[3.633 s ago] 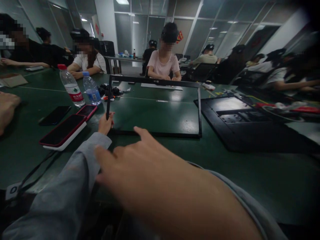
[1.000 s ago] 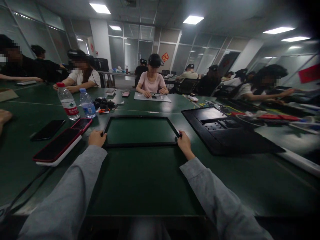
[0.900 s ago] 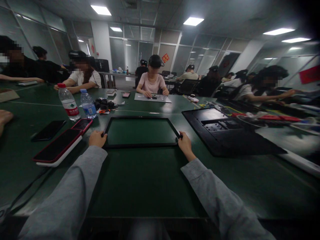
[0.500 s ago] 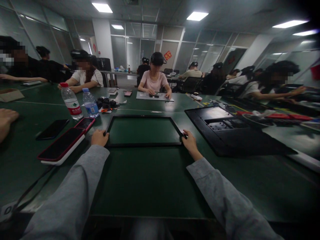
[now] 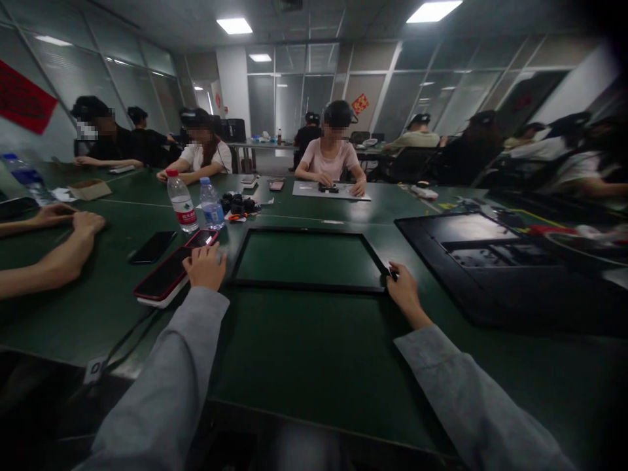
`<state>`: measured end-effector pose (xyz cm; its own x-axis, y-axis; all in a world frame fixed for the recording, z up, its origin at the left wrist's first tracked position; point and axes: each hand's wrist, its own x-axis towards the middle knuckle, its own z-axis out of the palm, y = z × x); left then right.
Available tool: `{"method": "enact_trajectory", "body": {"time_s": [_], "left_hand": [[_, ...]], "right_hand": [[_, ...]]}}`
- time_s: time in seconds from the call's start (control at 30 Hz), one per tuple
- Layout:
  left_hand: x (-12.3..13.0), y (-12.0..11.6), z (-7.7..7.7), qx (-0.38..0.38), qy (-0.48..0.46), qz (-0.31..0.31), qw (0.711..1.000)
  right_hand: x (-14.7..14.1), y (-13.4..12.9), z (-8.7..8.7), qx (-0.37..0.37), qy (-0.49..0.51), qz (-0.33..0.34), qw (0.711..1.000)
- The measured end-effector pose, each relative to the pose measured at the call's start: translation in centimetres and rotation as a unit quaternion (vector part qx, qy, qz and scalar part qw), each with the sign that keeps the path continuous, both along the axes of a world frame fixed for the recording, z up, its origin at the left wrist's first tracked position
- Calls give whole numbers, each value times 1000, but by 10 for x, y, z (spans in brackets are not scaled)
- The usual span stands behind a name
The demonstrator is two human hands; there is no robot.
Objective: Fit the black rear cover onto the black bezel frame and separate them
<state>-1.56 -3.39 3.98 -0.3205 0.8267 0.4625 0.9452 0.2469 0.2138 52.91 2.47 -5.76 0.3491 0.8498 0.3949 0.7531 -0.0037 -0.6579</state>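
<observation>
A thin black rectangular frame [image 5: 309,286] lies on the green table [image 5: 304,353] in front of me. My right hand [image 5: 403,288] has its fingers closed at the frame's right side, near the front corner. Off the frame's left side, my left hand [image 5: 206,267] is open with fingers spread, over the right edge of a phone in a red case [image 5: 164,273]. That phone rests on a white block, and a smaller pink-edged device [image 5: 202,239] sits just behind it. Nothing shows in my left hand.
Two bottles, one red-capped [image 5: 182,206] and one blue-capped [image 5: 212,208], stand behind the phones. A dark phone [image 5: 153,247] lies left. A large black panel [image 5: 471,275] lies right. Another person's hands [image 5: 88,222] rest at far left; a co-worker [image 5: 331,157] sits opposite.
My left hand has let go of the frame's left side and opened beside the red-cased phone. My right hand stays at the frame. The whole view has turned left.
</observation>
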Motion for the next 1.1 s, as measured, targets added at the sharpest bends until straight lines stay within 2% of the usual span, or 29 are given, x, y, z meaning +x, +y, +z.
{"method": "enact_trajectory", "body": {"time_s": [0.13,0.23,0.33,0.43,0.53,0.63,0.9,1.1], "left_hand": [[-31,-31,13,14,18,64,998],[-47,-45,19,-40,6,84,996],[-51,-52,23,-67,3,94,993],[-53,-54,26,-69,6,128,989],[-60,-53,28,-111,-28,155,981],[-66,-50,30,-145,-54,156,976],[-78,-38,31,-177,-86,179,964],[-79,-37,26,-152,-89,176,968]], "right_hand": [[2,0,-3,12,-5,9,1000],[0,-1,-2,13,1,9,1000],[-3,-3,1,12,7,4,1000],[-5,-4,4,15,13,1,1000],[-6,-4,5,20,14,6,1000],[-5,-4,4,24,8,10,1000],[-2,-2,-2,19,-2,10,1000],[-3,-3,-2,35,-7,10,999]]}}
